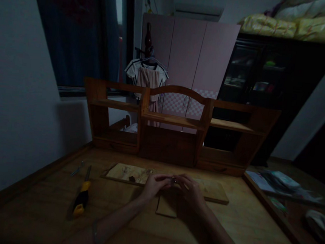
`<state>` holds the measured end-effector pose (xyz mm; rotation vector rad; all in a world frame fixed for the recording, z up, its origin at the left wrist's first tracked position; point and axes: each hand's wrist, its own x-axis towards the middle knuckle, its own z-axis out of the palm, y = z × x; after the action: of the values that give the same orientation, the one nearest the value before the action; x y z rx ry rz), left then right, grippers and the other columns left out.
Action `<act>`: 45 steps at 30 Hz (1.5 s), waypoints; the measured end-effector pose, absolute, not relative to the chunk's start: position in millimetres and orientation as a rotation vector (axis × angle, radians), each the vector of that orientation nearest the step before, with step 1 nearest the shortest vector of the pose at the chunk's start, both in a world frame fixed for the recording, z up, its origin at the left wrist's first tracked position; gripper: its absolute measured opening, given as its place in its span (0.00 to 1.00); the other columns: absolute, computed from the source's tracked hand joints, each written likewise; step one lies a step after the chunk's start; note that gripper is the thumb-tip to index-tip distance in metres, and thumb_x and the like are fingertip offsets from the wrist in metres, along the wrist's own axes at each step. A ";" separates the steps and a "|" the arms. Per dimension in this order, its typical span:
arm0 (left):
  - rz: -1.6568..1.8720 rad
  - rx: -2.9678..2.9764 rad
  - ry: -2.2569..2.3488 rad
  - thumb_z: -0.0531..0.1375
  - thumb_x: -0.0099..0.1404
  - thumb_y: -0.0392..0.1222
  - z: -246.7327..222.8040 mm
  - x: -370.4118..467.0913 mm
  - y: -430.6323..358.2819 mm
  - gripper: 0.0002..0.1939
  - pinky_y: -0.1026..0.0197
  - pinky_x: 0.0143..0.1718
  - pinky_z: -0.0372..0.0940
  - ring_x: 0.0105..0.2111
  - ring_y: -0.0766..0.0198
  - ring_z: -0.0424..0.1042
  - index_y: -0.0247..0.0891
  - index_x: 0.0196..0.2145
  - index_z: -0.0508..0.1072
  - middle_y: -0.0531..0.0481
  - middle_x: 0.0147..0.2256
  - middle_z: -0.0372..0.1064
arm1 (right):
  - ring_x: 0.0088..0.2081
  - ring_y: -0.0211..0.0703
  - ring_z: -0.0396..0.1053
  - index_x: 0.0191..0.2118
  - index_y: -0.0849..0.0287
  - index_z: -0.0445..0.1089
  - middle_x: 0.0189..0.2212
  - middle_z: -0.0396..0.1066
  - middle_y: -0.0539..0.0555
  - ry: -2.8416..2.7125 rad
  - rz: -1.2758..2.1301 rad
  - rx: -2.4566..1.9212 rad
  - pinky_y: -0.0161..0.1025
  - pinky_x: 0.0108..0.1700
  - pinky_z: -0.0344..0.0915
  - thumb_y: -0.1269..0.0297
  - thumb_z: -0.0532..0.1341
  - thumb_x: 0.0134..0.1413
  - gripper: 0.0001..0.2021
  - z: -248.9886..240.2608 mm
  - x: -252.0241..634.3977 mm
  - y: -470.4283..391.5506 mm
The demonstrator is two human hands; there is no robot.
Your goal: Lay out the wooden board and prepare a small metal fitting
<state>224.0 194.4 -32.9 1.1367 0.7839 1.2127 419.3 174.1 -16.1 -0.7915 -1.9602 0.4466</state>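
My left hand [154, 185] and my right hand [190, 189] meet above a long wooden board [215, 191] lying crosswise on the desk. Between their pinched fingertips is a small object, too dark and small to make out. Below the hands, a small flat rectangular piece [167, 206] lies on the desk, its far end partly hidden. Dark marks and a small brown bit [131, 178] show on the board's left part.
A yellow and black handled tool [81, 198] lies at the left, with a small metal tool [77, 168] beyond it. A wooden shelf unit [174, 121] stands along the desk's far edge. Papers [284, 182] lie beyond the right edge.
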 end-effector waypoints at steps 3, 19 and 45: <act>1.146 1.094 0.772 0.73 0.48 0.50 -34.4 222.3 192.6 0.21 0.53 0.51 0.69 0.44 0.53 0.76 0.40 0.39 0.81 0.43 0.43 0.76 | 0.45 0.47 0.70 0.51 0.46 0.74 0.44 0.71 0.53 -1.948 0.423 -0.783 0.42 0.46 0.68 0.57 0.55 0.70 0.12 -15.0 419.8 174.6; 1.186 1.035 0.757 0.73 0.50 0.45 -20.4 216.9 183.2 0.26 0.59 0.47 0.69 0.41 0.58 0.76 0.30 0.44 0.74 0.38 0.42 0.75 | 0.45 0.48 0.71 0.48 0.56 0.77 0.43 0.72 0.57 -1.842 0.503 -0.844 0.43 0.48 0.69 0.60 0.60 0.67 0.11 -10.2 408.2 163.8; 1.296 1.247 0.819 0.71 0.52 0.42 -21.4 217.4 183.5 0.20 0.58 0.50 0.69 0.43 0.57 0.76 0.31 0.41 0.76 0.41 0.42 0.76 | 0.44 0.48 0.73 0.51 0.55 0.75 0.45 0.73 0.55 -1.954 0.526 -0.929 0.42 0.46 0.70 0.58 0.57 0.69 0.13 -22.1 414.0 166.1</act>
<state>217.4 183.5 -21.4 1.2470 0.8194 1.2964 414.0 166.1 -22.1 -0.9293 -1.9543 0.5260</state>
